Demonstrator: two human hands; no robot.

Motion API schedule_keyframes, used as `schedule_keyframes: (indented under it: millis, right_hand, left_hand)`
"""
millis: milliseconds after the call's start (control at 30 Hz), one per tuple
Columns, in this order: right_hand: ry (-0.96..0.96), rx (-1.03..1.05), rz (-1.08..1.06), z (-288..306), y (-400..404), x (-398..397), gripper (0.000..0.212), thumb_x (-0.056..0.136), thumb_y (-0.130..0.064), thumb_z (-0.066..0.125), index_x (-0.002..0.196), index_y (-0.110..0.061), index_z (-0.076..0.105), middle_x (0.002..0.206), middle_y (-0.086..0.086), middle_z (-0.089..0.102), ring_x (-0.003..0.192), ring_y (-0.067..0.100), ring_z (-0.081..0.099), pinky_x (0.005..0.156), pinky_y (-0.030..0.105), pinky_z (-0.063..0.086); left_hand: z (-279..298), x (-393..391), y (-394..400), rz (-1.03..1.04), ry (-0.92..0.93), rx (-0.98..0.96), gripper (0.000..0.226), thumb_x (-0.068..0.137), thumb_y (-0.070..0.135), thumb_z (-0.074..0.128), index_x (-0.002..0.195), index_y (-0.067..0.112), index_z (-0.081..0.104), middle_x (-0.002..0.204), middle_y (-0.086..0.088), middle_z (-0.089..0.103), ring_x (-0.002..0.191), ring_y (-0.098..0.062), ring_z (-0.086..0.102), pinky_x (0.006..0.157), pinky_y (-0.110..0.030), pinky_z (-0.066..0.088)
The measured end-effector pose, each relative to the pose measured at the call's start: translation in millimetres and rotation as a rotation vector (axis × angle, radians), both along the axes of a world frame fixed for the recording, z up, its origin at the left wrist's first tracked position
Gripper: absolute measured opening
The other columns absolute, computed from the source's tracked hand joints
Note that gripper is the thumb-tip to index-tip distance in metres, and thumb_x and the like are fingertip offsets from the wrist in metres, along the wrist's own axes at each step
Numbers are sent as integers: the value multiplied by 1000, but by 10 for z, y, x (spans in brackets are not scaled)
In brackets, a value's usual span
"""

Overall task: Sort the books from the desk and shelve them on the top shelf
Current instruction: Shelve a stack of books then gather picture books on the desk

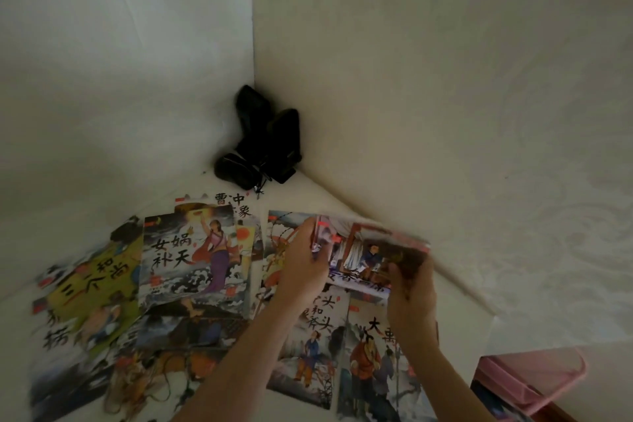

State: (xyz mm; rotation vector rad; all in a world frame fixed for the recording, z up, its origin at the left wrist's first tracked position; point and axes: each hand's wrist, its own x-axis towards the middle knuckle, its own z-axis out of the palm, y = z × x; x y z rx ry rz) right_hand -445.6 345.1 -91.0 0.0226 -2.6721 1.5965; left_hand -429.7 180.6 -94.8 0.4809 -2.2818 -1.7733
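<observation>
Holding one thin picture book with a red-framed illustrated cover (370, 257) just above the white counter (455, 305), I grip it at both short edges: my left hand (305, 260) pinches the far-left edge, my right hand (411, 288) curls round the near-right corner. The book is tilted and blurred, so its title cannot be read in full. Beneath and beside it lie other thin picture books, overlapping: one with a woman in purple robes (191, 260), one yellow-green (96, 288), and two near my forearms (373, 363). Black pouches (263, 140) sit in the wall corner; a pink plastic tray (531, 377) is at lower right. No shelf is in view. Recommended handling: keep both grips firm, since a soft cover will likely sag; square it against its stack before lifting further.
</observation>
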Motion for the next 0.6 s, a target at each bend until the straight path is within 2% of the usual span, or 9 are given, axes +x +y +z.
schedule_keyframes:
  millis: [67,133,233,300,367,433,500,533,600]
  right_hand:
    - [38,15,-14,135,-197,105,28,95,-12,55,117,-25,43,89,-14,58,73,1,58,54,9,47]
    - [-33,-11,5,189,-426,222,35,92,-17,62,120,-24,43,87,-11,62,69,-2,60,49,6,45]
    - [-256,55,141,109,-786,548,40,87,-26,69,120,-24,47,100,-5,67,78,5,64,59,11,49]
    - [-351,123,244,35,-976,874,36,85,-27,72,114,-25,50,97,-8,66,75,0,60,61,11,49]
    - [-410,193,341,-43,-1105,1203,35,84,-29,72,112,-26,51,94,-10,64,75,-1,57,61,11,49]
    - [-458,255,411,-179,-1195,1484,41,84,-32,73,118,-23,52,102,-7,64,87,8,61,77,19,54]
    - [-481,311,451,-333,-1255,1697,57,82,-36,74,131,-21,49,115,-5,62,102,15,60,93,30,52]
    - [-473,338,458,-380,-1279,1768,65,81,-39,74,137,-22,45,123,-4,59,109,16,58,97,32,50]
    - [-444,383,442,-421,-1307,1845,72,79,-46,73,140,-26,40,130,-5,55,114,17,56,99,32,49]
  left_hand:
    - [80,99,-201,90,39,-97,11,98,19,48,105,22,56,91,14,61,83,6,57,74,-11,46]
    - [160,273,-531,143,4,-142,16,98,23,49,112,26,56,94,16,60,85,6,56,73,-7,42]
    - [148,721,-1069,97,-228,-298,12,96,16,50,102,25,55,76,11,55,68,-7,53,59,-11,36]
    - [81,1154,-1336,78,-368,-371,8,95,15,52,91,21,55,65,7,49,55,-8,45,50,-13,34]
    - [-28,1607,-1497,60,-469,-433,7,93,19,56,87,23,57,70,5,54,59,-7,48,49,-12,34]
    - [-149,2011,-1573,60,-539,-471,4,90,20,59,86,22,59,75,0,57,70,-9,54,56,-18,38]
    - [-256,2275,-1580,58,-563,-477,22,88,17,57,70,26,48,63,5,49,59,-6,49,55,-20,42]
    - [-302,2345,-1569,80,-559,-464,28,88,16,56,67,28,43,60,8,45,54,-4,44,50,-15,38]
    - [-359,2380,-1535,160,-557,-476,22,91,17,53,71,23,46,61,7,45,53,-6,43,45,-13,33]
